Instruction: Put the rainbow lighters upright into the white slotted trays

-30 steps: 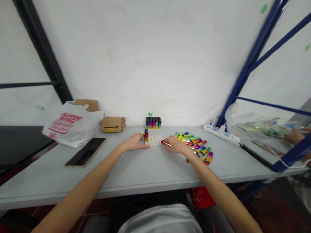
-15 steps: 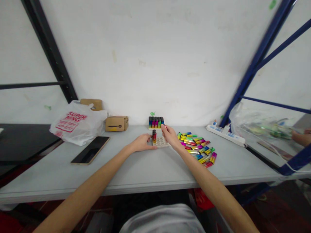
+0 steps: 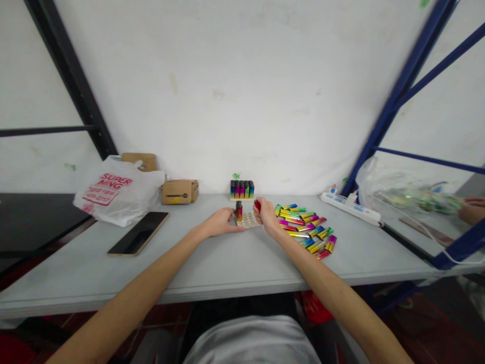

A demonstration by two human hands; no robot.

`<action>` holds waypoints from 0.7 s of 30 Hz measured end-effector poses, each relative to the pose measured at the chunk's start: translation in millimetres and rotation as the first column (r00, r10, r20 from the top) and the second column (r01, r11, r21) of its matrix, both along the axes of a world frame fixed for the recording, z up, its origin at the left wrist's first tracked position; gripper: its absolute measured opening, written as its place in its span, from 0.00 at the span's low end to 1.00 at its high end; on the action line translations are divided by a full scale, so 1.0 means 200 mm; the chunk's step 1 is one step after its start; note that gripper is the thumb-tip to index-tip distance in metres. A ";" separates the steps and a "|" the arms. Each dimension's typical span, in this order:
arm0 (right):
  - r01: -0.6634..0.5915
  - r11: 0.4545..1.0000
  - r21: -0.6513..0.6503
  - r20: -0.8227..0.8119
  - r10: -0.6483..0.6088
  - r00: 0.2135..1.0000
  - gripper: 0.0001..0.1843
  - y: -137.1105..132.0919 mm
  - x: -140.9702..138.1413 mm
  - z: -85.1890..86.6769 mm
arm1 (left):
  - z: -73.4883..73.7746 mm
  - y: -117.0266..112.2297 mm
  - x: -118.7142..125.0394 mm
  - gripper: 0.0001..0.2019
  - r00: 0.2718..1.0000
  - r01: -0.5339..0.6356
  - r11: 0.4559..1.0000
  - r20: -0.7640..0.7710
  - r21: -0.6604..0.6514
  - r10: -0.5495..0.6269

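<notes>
Head view, centre of frame. Right hand (image 3: 267, 218) pinched shut on red lighter (image 3: 257, 205), long axis near upright, poised just above right edge of white tray (image 3: 250, 220). Tray directly left of and below that grip; right hand the nearer one. Left hand (image 3: 219, 223) laid against tray's left edge, beside upright lighter (image 3: 238, 211) standing in tray; clamped or merely resting, cannot tell. Pile of lighters (image 3: 306, 231) just right of right wrist on table (image 3: 212, 268); filled row (image 3: 241, 189) behind tray, by wall.
</notes>
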State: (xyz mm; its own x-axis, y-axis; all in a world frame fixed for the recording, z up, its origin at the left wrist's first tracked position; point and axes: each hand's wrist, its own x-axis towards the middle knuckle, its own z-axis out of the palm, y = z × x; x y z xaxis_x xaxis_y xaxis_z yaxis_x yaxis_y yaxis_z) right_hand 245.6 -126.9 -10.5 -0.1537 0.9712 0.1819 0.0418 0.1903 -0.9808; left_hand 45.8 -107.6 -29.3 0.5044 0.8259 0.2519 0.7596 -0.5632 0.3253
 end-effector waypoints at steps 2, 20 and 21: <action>0.013 0.998 -0.059 -0.101 -0.019 0.995 0.24 -0.01 0.00 0.00 | 0.00 0.01 0.00 0.31 1.000 0.002 1.000 0.004 0.000 -0.002; -0.033 0.868 0.495 0.434 -0.214 0.875 0.19 0.01 0.07 0.02 | 0.04 0.00 -0.02 0.33 0.997 0.070 0.994 -0.021 -0.083 -0.072; -0.064 0.862 0.504 0.469 -0.210 0.858 0.18 0.00 0.07 0.02 | 0.04 0.00 -0.02 0.33 0.997 0.069 0.994 -0.017 -0.085 -0.071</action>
